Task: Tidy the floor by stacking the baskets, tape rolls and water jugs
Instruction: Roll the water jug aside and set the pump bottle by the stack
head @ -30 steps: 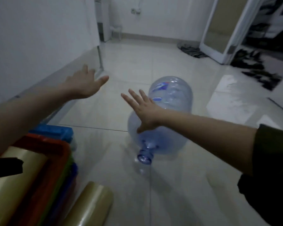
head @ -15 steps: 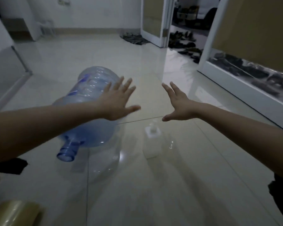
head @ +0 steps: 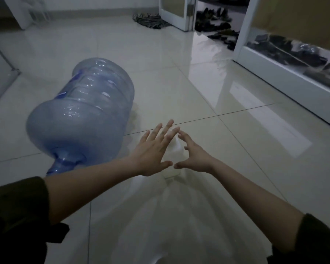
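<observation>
A large blue water jug [head: 84, 113] lies on its side on the tiled floor, neck pointing toward me at the lower left. To its right stands a small white bottle [head: 173, 147], mostly hidden behind my hands. My left hand [head: 153, 151] hovers over the bottle's left side with fingers spread. My right hand [head: 193, 155] is at its right side, fingers apart. Both hands nearly meet at the fingertips and thumbs. Neither hand holds anything.
A glossy tiled floor [head: 227, 140] stretches ahead. A white door frame [head: 243, 29] and open doorway with shoes [head: 215, 25] are at the upper right. A dark mat [head: 151, 20] lies by the far wall. A glass panel edge [head: 2, 60] stands at the left.
The view has swung right and closer to the floor. Both hands have dropped and come together around the small white bottle; the tape roll and baskets have left the view.
</observation>
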